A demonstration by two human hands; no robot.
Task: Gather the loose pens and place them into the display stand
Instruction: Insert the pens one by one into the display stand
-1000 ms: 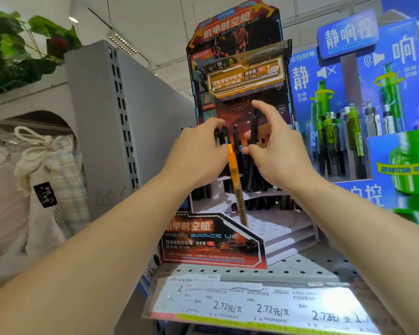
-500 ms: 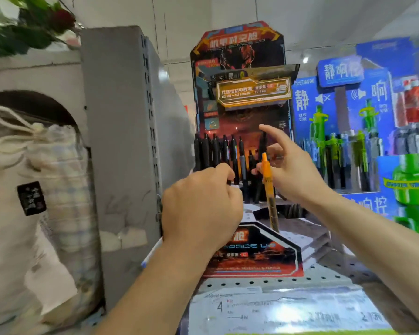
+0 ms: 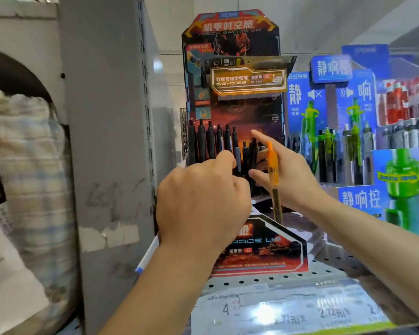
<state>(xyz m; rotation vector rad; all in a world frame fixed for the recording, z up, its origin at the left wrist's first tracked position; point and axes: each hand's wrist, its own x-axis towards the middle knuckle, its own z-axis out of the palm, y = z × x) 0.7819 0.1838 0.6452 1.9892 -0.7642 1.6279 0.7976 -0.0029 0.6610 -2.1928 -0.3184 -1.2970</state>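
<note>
— While the display stand [image 3: 232,76] is seen upright on the perforated metal shelf [image 3: 324,269], where are the pens found?

— A row of black pens [image 3: 211,143] is kept standing in the upper tier of the stand, close together. One orange pen [image 3: 273,170] is held nearly upright in front of the stand, its clicker end up and its darker lower half pointing down toward the white steps of the stand.

— By which hand is the orange pen held?

— It is held by the right hand [image 3: 288,175]. The pen seems to be kept against the palm side by the thumb, but the exact grip cannot be told, because the pen covers it. The index finger is stretched out toward the black pens.

— And how is the left hand [image 3: 203,201] seen?

— Its fingers are curled, and the fingertips are brought to the black pens in the row. Whether one pen is really pinched cannot be told, as the back of the hand hides it.

— What else is shown beside?

— A blue display [image 3: 336,97] with green pens is placed just to the right. A grey metal upright [image 3: 107,141] is seen at the left, and price labels [image 3: 288,313] are fixed under the shelf edge.
</note>
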